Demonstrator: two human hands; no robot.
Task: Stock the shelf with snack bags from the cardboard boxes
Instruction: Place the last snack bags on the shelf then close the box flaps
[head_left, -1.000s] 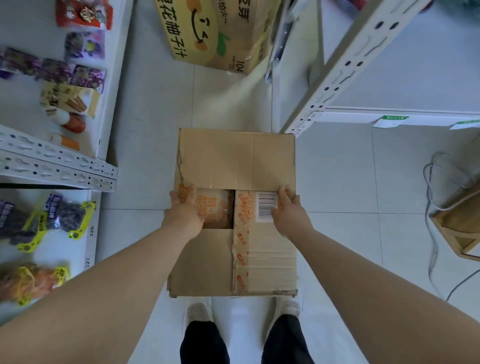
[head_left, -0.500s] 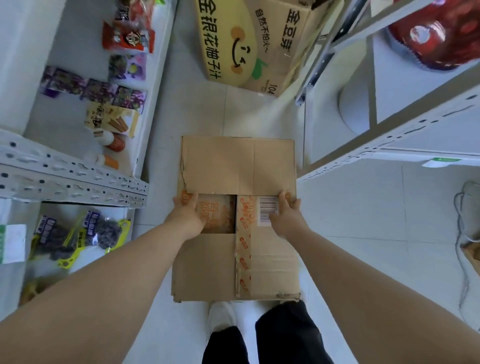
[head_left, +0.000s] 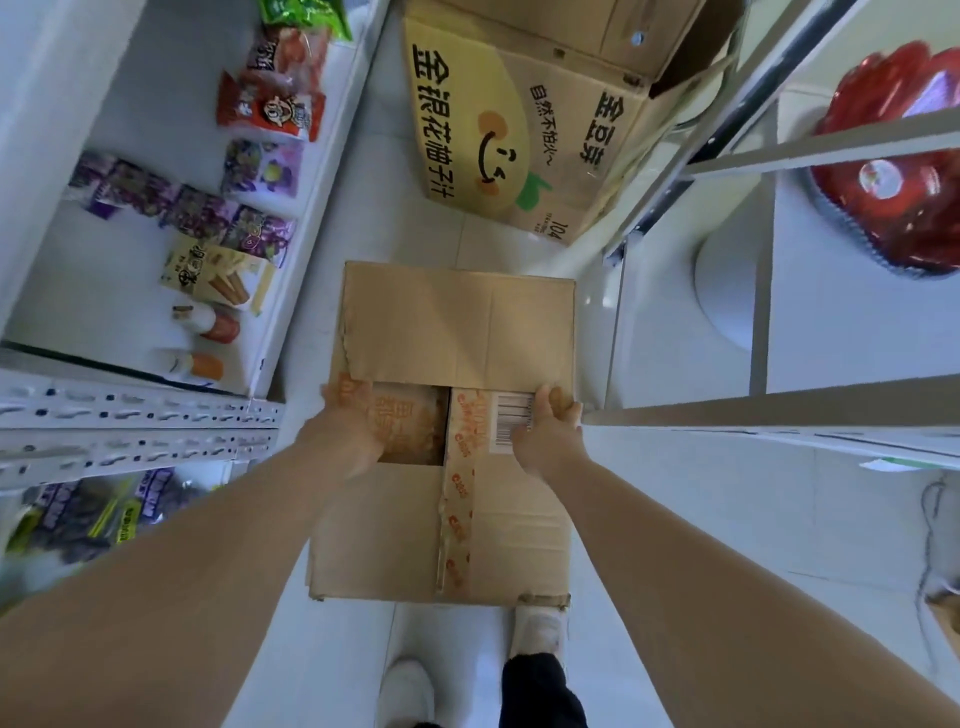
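Early, I judge: left hand (head_left: 353, 423) and right hand (head_left: 545, 428) each grip flap edges of the half-open box (head_left: 457, 322); a snack bag (head_left: 415, 421) shows inside, not yet shelved

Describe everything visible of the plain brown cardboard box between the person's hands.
The cardboard box is brown, creased card, top facing the camera. Its far flap is closed; the near flaps, joined by orange-printed tape, carry a barcode label. A gap between them shows an orange snack bag inside. The left hand and right hand grip the flap edges at that gap.
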